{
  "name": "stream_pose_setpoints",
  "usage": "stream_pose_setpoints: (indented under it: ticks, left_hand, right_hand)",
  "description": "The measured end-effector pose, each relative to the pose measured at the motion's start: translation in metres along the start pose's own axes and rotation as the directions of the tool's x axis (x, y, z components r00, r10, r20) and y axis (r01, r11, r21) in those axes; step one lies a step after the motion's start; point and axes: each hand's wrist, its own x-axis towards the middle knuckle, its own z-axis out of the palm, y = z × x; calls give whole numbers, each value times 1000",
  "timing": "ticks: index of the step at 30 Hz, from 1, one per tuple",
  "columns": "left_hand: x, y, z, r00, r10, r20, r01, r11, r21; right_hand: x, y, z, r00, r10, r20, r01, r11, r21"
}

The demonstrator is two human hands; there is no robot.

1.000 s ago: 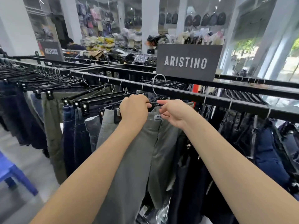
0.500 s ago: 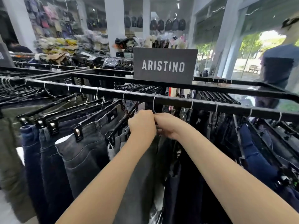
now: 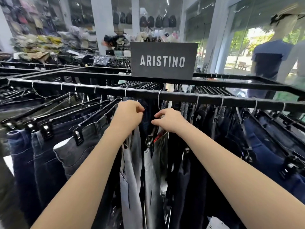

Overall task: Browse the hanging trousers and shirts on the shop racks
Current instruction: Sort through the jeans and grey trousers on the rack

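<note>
Trousers on clip hangers fill the black rack rail [image 3: 181,96] in front of me. My left hand [image 3: 127,116] is closed at the top of a light grey pair [image 3: 132,162], just under the rail. My right hand [image 3: 170,120] is a hand's width to the right, its fingers curled on the hanger of a second grey pair [image 3: 154,171] with a red tag. Dark trousers show in the gap between my hands. Dark and blue jeans [image 3: 79,156] hang to the left, and navy trousers [image 3: 264,154] to the right.
A dark ARISTINO sign [image 3: 162,61] stands on the rack's far rail. Further racks run off to the left. Piled clothes [image 3: 42,43] and hanging backpacks [image 3: 158,21] fill the back. At the right window stands a mannequin in a navy shirt [image 3: 267,60].
My view has shifted right along the rack and closer to it. My hands, touching half a second ago, have drawn apart, which opens a gap between two grey pairs.
</note>
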Motion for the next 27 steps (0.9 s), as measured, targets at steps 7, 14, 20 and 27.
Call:
stream_pose_setpoints:
  ticks: [7, 14, 20, 27]
  left_hand:
    - [-2, -28, 5, 953, -211, 218, 178, 971, 162]
    - [-4, -28, -1, 944, -201, 260, 170, 976, 137]
    - [-7, -33, -10, 917, -260, 303, 257, 965, 50]
    - [-13, -30, -14, 884, -309, 351, 316, 948, 38]
  right_hand:
    - [0, 7, -10, 1000, 25, -6, -26, 992, -120]
    - [-2, 10, -10, 999, 7, 39, 1, 981, -196]
    - [2, 10, -3, 1000, 17, 11, -15, 981, -196]
    - [-1, 18, -2, 991, 84, -104, -112, 949, -296]
